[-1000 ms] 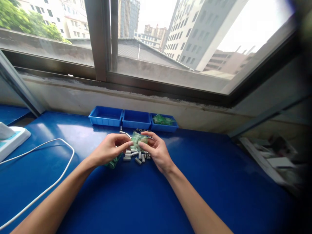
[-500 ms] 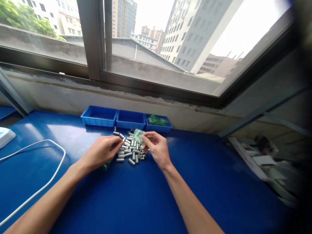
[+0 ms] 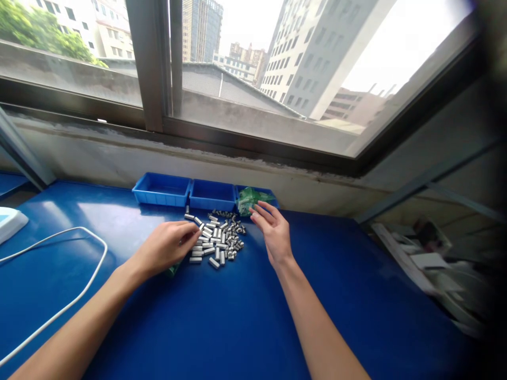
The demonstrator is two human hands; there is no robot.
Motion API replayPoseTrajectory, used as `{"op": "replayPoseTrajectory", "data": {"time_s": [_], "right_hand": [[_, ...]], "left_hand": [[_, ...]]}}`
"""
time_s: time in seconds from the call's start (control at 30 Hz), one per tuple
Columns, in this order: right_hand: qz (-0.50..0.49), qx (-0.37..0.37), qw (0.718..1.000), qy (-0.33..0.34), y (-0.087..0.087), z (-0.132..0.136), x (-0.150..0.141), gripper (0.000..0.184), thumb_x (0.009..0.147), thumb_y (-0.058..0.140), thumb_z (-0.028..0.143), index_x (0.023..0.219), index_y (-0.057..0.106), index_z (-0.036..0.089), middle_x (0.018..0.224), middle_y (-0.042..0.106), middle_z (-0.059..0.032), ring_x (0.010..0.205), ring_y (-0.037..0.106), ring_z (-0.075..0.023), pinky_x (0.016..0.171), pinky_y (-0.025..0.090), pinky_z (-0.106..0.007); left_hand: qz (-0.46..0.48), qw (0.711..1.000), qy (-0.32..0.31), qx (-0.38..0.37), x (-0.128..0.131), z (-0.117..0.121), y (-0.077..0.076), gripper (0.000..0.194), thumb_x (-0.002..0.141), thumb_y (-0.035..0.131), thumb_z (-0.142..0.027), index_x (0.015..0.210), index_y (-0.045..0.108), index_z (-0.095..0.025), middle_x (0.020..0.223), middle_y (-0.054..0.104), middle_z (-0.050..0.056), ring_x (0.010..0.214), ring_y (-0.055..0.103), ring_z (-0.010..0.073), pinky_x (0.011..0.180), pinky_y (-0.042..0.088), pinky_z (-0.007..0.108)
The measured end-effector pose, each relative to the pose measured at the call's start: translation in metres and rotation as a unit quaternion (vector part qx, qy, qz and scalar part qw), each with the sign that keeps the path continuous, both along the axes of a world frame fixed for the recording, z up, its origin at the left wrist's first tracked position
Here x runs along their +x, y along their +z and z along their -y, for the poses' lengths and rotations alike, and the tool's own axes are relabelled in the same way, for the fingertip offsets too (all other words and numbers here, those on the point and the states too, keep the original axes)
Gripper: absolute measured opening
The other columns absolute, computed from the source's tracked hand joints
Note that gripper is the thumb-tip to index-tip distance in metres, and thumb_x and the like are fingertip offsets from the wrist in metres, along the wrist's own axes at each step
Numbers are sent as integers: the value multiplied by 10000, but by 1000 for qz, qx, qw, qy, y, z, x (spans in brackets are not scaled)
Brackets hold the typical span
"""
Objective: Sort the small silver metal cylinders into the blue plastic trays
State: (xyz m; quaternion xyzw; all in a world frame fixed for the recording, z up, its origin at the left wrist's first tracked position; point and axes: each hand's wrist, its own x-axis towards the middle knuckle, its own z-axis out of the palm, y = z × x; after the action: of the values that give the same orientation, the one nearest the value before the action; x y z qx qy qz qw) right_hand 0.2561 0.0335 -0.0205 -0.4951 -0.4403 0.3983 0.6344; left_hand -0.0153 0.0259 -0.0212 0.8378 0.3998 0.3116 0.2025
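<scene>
My right hand [image 3: 276,232] holds a small green plastic bag [image 3: 246,200] by its fingertips; pale contents show through it. This bag overlaps the front rim of the right-hand blue bin [image 3: 270,203]. My left hand [image 3: 168,245] is closed, thumb and fingers pinched together at the left side of a pile of silver hexagonal standoffs [image 3: 208,251]; what is in the pinch is hidden. Small screws [image 3: 233,248] lie on the pile's right side, with more at the back. Another green bag [image 3: 173,269] shows partly beneath my left hand.
Two more blue bins, a left one [image 3: 162,198] and a middle one [image 3: 212,202], stand in the row below the window. A white cable [image 3: 103,253] loops over the blue table [image 3: 222,327] at left, near a white device [image 3: 11,224]. Clutter [image 3: 431,264] lies at far right.
My right hand has carried the green bag away from the pile, rightward and back to the right-hand bin. My left hand let go of that bag, drew left, and then stayed by the standoffs.
</scene>
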Motion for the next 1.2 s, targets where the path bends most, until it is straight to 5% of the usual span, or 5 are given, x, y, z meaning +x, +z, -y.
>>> {"op": "replayPoseTrajectory", "data": {"time_s": [0.3, 0.57, 0.77, 0.97, 1.2], "right_hand": [[282, -19, 955, -92, -12, -1, 8, 232, 762, 690, 369, 900, 709, 183, 869, 740, -74, 749, 713, -222, 712, 575, -351], [437, 69, 896, -39, -18, -1, 8, 323, 768, 612, 208, 1074, 717, 202, 1189, 647, -97, 750, 631, -160, 714, 549, -324], [313, 102, 939, -94, -17, -13, 10, 223, 860, 659, 382, 912, 750, 185, 948, 746, -88, 876, 697, -228, 859, 558, -385], [26, 57, 982, -179, -15, -33, 18, 680, 700, 818, 423, 1254, 603, 91, 1008, 759, -156, 856, 749, -277, 802, 624, -418], [112, 60, 971, -202, -15, -20, 27, 665, 751, 760, 346, 1352, 545, 160, 1341, 620, -185, 1031, 723, -274, 933, 584, -399]], "left_hand": [[-56, 998, 3, 13, 0, 0, 0, 302, 985, 451, -345, 865, 679, -187, 757, 666, 31, 663, 586, 156, 642, 366, 270], [-73, 997, -3, 19, 2, 1, -2, 306, 993, 444, -350, 837, 649, -185, 732, 637, 20, 648, 561, 150, 641, 350, 274], [-72, 997, -6, 16, 1, 1, -3, 311, 995, 436, -348, 819, 632, -184, 711, 622, 15, 626, 544, 143, 631, 346, 271], [-77, 997, -9, 8, 1, 1, -2, 302, 996, 429, -333, 830, 629, -178, 719, 615, 11, 633, 538, 140, 641, 351, 273], [-78, 997, -5, 4, 1, 1, -1, 306, 988, 428, -340, 796, 613, -189, 698, 592, 6, 625, 524, 144, 630, 329, 277]]}}
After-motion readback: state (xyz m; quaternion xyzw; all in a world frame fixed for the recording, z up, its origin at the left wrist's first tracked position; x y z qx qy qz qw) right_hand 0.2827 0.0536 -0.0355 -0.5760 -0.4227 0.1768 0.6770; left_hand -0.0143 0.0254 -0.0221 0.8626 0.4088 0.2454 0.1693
